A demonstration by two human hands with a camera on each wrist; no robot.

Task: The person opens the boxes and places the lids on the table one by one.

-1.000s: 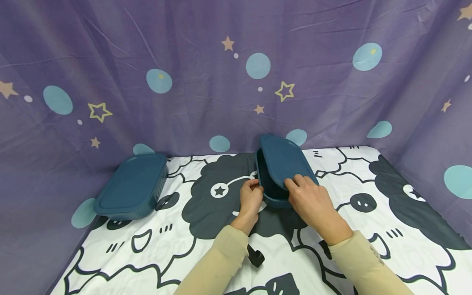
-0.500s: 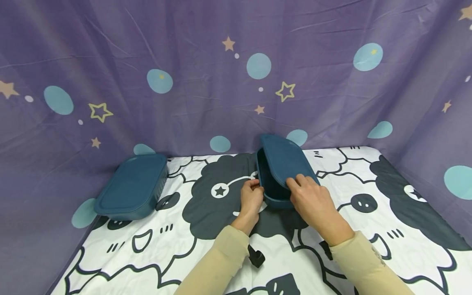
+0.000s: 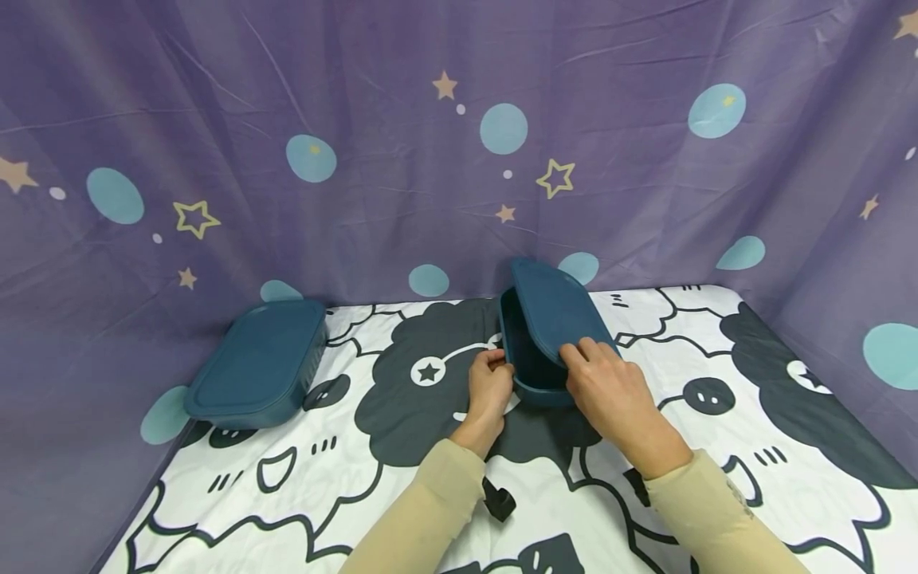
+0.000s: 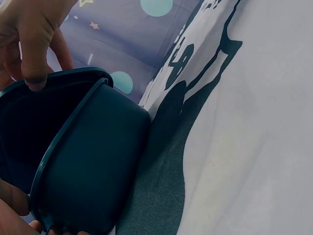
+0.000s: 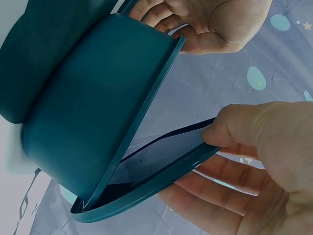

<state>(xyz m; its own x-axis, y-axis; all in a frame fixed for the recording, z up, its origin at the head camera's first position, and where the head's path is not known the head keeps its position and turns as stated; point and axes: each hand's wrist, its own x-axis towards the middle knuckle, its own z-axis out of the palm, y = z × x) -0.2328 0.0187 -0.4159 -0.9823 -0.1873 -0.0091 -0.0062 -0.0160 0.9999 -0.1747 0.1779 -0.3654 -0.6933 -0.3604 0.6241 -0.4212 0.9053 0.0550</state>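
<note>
A dark blue rectangular storage box [image 3: 541, 395] stands on the cloth, right of centre in the head view. Its matching lid [image 3: 559, 307] is tilted, raised along the left side and low on the right, so a gap shows the dark interior. My left hand [image 3: 489, 395] grips the box's near left corner at the rim. With thumb and fingers, my right hand [image 3: 613, 395] pinches the lid's near edge. In the right wrist view the lid rim [image 5: 146, 188] meets the box wall [image 5: 102, 93] at one corner. The box's contents cannot be made out.
Another dark blue box [image 3: 261, 359], with its lid on, sits at the left of the surface. A white and dark grey cartoon-print cloth [image 3: 344, 478] covers the surface. Behind hangs a purple curtain [image 3: 373, 207] with stars and dots, close to both boxes.
The lid has tilted up slightly more and shifted a little to the right, with my right hand moving along. My left hand and the box stay in place.
</note>
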